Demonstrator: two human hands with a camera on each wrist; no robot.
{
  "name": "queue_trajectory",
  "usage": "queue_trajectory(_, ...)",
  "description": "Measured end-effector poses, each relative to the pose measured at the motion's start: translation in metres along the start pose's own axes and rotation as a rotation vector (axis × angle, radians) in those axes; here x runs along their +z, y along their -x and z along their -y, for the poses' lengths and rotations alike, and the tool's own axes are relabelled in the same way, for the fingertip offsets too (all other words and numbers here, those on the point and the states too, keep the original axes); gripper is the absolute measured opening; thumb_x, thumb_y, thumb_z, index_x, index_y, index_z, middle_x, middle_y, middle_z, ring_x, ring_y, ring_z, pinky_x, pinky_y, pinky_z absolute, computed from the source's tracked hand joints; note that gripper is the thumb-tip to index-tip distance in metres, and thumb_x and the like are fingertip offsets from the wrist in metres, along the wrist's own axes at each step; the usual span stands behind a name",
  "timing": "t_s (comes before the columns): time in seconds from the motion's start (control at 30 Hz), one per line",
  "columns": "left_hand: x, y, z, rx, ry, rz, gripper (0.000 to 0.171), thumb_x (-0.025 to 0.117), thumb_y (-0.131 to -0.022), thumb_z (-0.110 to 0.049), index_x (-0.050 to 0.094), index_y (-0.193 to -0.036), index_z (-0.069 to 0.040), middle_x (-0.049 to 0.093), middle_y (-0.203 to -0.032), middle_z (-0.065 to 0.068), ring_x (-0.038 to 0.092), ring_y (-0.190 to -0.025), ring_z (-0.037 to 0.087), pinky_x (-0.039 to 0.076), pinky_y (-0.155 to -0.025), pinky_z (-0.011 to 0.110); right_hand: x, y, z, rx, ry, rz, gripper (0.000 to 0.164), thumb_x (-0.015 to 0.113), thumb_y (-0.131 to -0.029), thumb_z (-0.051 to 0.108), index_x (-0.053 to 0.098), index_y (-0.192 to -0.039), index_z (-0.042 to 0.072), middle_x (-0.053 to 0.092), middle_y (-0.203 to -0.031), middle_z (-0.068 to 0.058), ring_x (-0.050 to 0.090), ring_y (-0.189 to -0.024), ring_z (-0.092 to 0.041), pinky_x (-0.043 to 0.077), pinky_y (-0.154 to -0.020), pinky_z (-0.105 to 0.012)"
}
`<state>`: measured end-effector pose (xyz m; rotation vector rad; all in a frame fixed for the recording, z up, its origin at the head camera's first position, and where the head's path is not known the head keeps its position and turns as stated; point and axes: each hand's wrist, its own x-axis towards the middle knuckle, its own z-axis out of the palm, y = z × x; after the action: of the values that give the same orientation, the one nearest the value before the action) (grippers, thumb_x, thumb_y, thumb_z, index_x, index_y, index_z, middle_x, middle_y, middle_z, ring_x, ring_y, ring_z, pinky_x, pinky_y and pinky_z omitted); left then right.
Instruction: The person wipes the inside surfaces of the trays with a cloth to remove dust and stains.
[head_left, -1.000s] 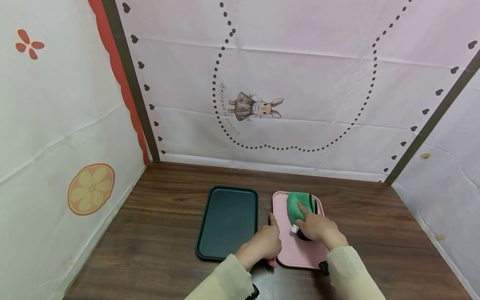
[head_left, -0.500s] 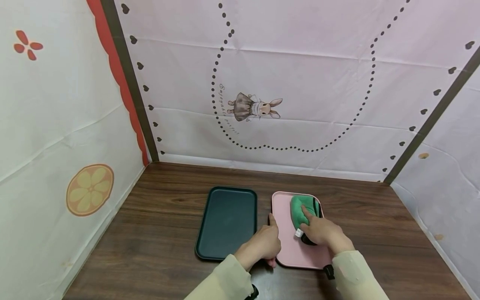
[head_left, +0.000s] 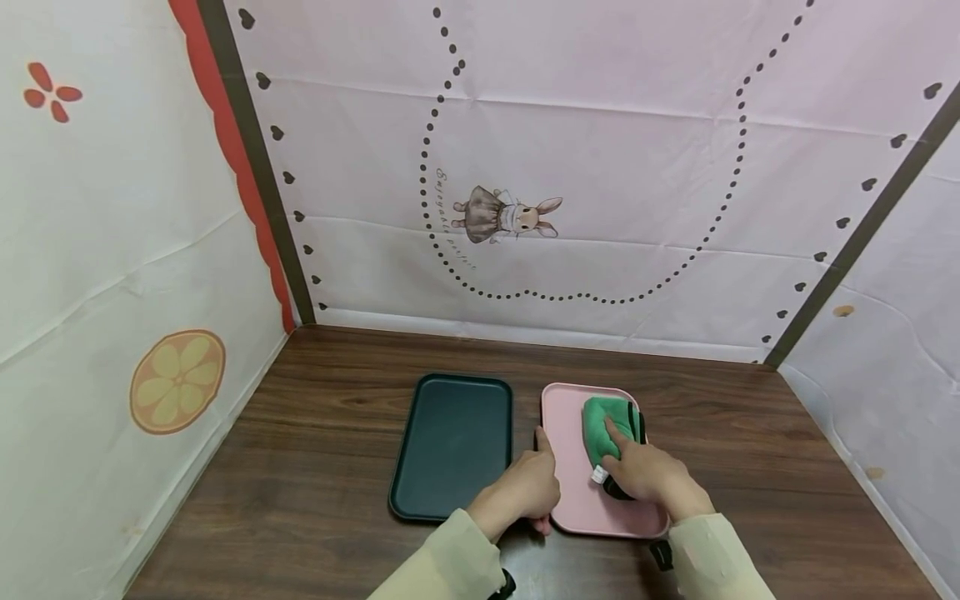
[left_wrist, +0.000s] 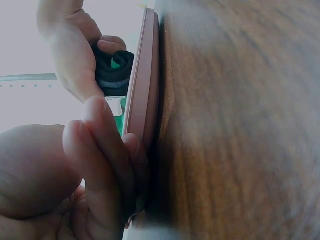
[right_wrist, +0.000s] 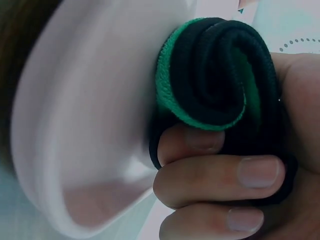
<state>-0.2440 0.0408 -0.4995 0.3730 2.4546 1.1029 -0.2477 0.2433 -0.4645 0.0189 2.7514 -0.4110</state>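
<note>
A folded green cloth item (head_left: 602, 446) with black edging and a small white label lies on the pink tray (head_left: 572, 500). My right hand (head_left: 647, 473) grips its near right part, with the index finger stretched over the green top. In the right wrist view, curled fingers (right_wrist: 210, 177) hold the rolled black-and-green edge. My left hand (head_left: 525, 487) is at the tray's left side, its index finger straight along the rim. The left wrist view has its other fingers bent beside the tray's outer wall; whether they grip it is unclear.
A dark green tray (head_left: 452, 450) lies left of the pink one, a narrow gap between them. Both are on a brown wooden table (head_left: 322, 467). Printed cloth walls (head_left: 622, 175) enclose the back and both sides.
My right hand and the green cloth have shifted a little to the right and nearer to me over the pink tray. My left hand keeps its place at the tray's edge.
</note>
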Motion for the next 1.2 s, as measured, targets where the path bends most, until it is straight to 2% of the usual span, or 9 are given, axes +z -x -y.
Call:
queue_trajectory(0.13,0.0,-0.001,0.0,0.004,-0.011,-0.001,0.086,0.052,-0.096,0.004,-0.004,-0.162,0.008,0.061,-0.044,0.005,0.053,-0.03,0.011,0.05,-0.039,0.028,0.001,0.003,0.0,-0.008,-0.006,0.002,0.071,0.051,-0.104,0.037,0.023,-0.167,0.019,0.058,-0.145,-0.029,0.067,-0.115,-0.046,0.05,-0.088,-0.071)
queue_trajectory(0.27,0.001,0.0,0.0,0.007,-0.015,-0.002,0.086,0.052,-0.097,0.003,-0.004,-0.162,0.009,0.061,-0.044,0.005,0.054,-0.03,0.011,0.05,-0.039,0.028,0.002,0.007,0.0,-0.008,-0.027,0.016,0.071,0.051,-0.105,0.037,0.022,-0.167,0.021,0.063,-0.14,-0.027,0.069,-0.086,-0.031,0.052,-0.076,-0.058)
queue_trajectory(0.33,0.001,0.0,0.001,0.004,-0.017,0.003,0.086,0.051,-0.097,0.003,-0.004,-0.162,0.008,0.062,-0.044,0.005,0.054,-0.03,0.011,0.05,-0.039,0.028,0.003,0.009,0.0,-0.006,-0.035,0.02,0.071,0.051,-0.105,0.037,0.021,-0.167,0.022,0.063,-0.14,-0.026,0.065,-0.08,-0.027,0.05,-0.072,-0.054)
queue_trajectory(0.5,0.001,-0.002,0.002,0.009,-0.018,0.0,0.085,0.051,-0.097,0.003,-0.004,-0.162,0.009,0.062,-0.045,0.005,0.054,-0.03,0.011,0.05,-0.039,0.028,0.006,0.012,0.001,0.003,-0.023,0.004,0.071,0.052,-0.104,0.037,0.023,-0.167,0.021,0.06,-0.145,-0.026,0.07,-0.097,-0.031,0.053,-0.075,-0.058)
queue_trajectory(0.57,0.002,-0.003,0.002,0.012,-0.017,-0.004,0.085,0.051,-0.097,0.003,-0.003,-0.162,0.009,0.062,-0.045,0.005,0.054,-0.03,0.011,0.051,-0.04,0.028,0.008,0.013,0.002,0.005,-0.018,-0.002,0.071,0.053,-0.104,0.037,0.024,-0.167,0.021,0.061,-0.144,-0.025,0.07,-0.098,-0.032,0.053,-0.076,-0.06)
queue_trajectory(0.73,0.001,-0.003,0.003,0.014,-0.02,-0.001,0.086,0.051,-0.097,0.004,-0.004,-0.162,0.009,0.061,-0.044,0.005,0.055,-0.03,0.011,0.051,-0.039,0.028,0.011,0.014,0.004,-0.001,-0.008,-0.015,0.071,0.054,-0.103,0.036,0.025,-0.167,0.021,0.063,-0.142,-0.024,0.067,-0.087,-0.028,0.053,-0.073,-0.058)
queue_trajectory(1.0,0.0,-0.004,0.004,0.031,-0.026,0.006,0.084,0.051,-0.098,0.001,-0.003,-0.161,0.011,0.061,-0.043,0.002,0.056,-0.031,0.011,0.05,-0.04,0.026,0.015,0.015,0.009,-0.007,-0.001,-0.034,0.072,0.055,-0.101,0.036,0.029,-0.166,0.021,0.065,-0.14,-0.021,0.07,-0.096,-0.032,0.054,-0.078,-0.063)
queue_trajectory(1.2,0.0,-0.004,0.003,0.034,-0.014,0.009,0.084,0.052,-0.098,0.001,-0.003,-0.162,0.01,0.061,-0.044,0.004,0.056,-0.031,0.012,0.051,-0.04,0.028,0.018,0.016,0.015,-0.021,0.009,-0.046,0.072,0.057,-0.1,0.035,0.031,-0.165,0.02,0.068,-0.134,-0.021,0.07,-0.093,-0.028,0.055,-0.075,-0.06)
